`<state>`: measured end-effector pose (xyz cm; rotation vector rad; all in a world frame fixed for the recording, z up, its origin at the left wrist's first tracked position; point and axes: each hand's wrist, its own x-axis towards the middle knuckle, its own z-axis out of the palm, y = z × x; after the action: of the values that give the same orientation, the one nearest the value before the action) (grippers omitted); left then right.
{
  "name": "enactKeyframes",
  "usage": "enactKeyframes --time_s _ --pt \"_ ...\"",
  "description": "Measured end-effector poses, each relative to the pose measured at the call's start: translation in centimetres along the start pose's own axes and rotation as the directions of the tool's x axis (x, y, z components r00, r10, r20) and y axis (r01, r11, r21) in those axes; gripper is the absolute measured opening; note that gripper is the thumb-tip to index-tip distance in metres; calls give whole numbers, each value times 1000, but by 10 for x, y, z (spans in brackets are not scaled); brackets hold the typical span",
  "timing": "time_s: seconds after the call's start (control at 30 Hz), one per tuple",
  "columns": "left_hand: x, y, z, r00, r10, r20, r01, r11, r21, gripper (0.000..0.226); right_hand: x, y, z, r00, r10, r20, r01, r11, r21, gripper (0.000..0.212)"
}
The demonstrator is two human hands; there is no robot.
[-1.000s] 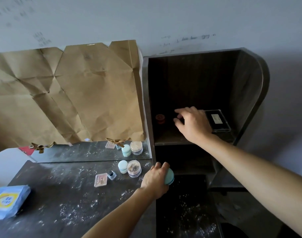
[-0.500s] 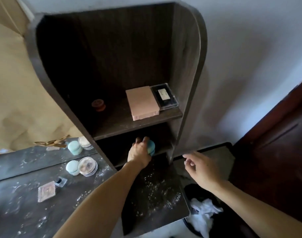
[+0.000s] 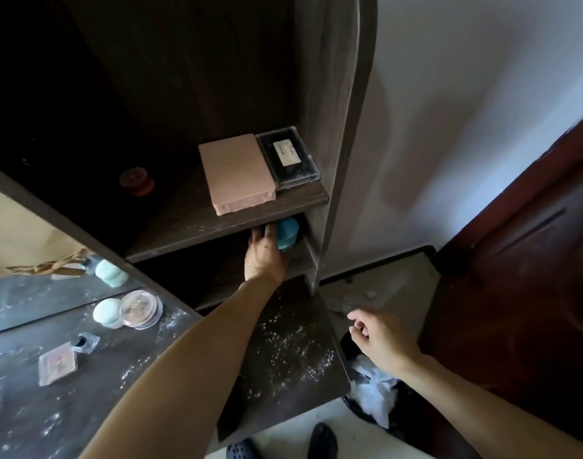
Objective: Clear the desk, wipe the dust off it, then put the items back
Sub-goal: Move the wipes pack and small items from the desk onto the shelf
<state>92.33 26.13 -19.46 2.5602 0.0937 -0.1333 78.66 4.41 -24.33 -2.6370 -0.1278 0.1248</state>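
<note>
My left hand (image 3: 263, 256) reaches into the lower shelf compartment and holds a teal round container (image 3: 286, 234) against the shelf's right end. My right hand (image 3: 381, 339) hangs in the air right of the desk, fingers loosely curled, holding nothing. The dark desk (image 3: 283, 359) is speckled with white dust. On it lie a pale mint jar (image 3: 106, 313), a clear round box (image 3: 140, 308), a small pink case (image 3: 57, 363) and a tiny black-capped bottle (image 3: 84, 342).
The upper shelf (image 3: 190, 223) carries a pink box (image 3: 237, 172), a black cassette-like case (image 3: 290, 157) and a small red-brown jar (image 3: 136, 181). A black bin with white tissue (image 3: 373, 389) stands on the floor under my right hand. A dark door (image 3: 532, 260) is at right. A mirror (image 3: 35, 293) leans behind the desk.
My left hand carried the teal container from the desk edge into the lower shelf compartment. My right hand left the upper shelf and dropped beside the desk. The view swung right.
</note>
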Motion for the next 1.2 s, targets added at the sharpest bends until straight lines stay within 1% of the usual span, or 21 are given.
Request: enactKeyframes --time_s 0.07,0.13,0.17,0.23,0.3,0.37,0.5,0.6,0.67,0.8,0.9,1.0,1.1,1.13,1.2 --pt "-24 -10 -11 999 42 -23 -42 999 15 57 5 -16 2 999 -46 18 47 999 -26 17" --pt "-54 -25 -24 996 78 -48 -77 997 22 42 13 -34 7 995 -82 63 86 994 -62 18" --pt "-71 -36 -32 996 73 -60 -71 997 33 35 17 -46 11 991 -106 86 112 991 -69 19" --pt "-102 -67 -48 997 35 -74 -31 998 62 29 26 -73 22 979 -160 129 168 984 -59 21" --pt "-130 -105 -66 996 -38 -76 46 992 117 26 34 -104 35 959 -225 169 236 971 -48 22" --pt "-157 -146 -85 985 -140 -102 154 977 146 21 39 -138 51 931 -300 209 312 950 -26 22" --pt "-195 -220 -125 930 -319 -182 347 926 147 20 45 -208 83 846 -429 317 447 894 16 24" --pt "-212 -267 -146 895 -405 -184 432 891 139 21 48 -254 110 802 -479 357 509 860 10 22" --pt "-216 -295 -156 885 -437 -159 459 877 146 23 52 -281 128 781 -500 375 538 843 3 23" --pt "-208 -347 -170 894 -443 -69 449 880 154 31 67 -332 162 768 -495 407 551 834 -25 28" --pt "-194 -382 -175 902 -431 -17 429 891 146 34 82 -368 187 767 -463 445 549 832 -81 32" --pt "-176 -414 -176 918 -394 41 382 908 169 30 99 -408 216 767 -437 469 551 824 -132 43" --pt "-158 -439 -176 931 -354 93 328 920 212 30 116 -435 247 785 -395 477 535 821 -201 54" --pt "-152 -445 -176 936 -335 104 306 925 227 34 120 -441 256 796 -372 478 519 826 -220 53" --pt "-141 -455 -175 956 -267 122 231 941 247 44 123 -444 269 815 -342 467 495 830 -257 42"
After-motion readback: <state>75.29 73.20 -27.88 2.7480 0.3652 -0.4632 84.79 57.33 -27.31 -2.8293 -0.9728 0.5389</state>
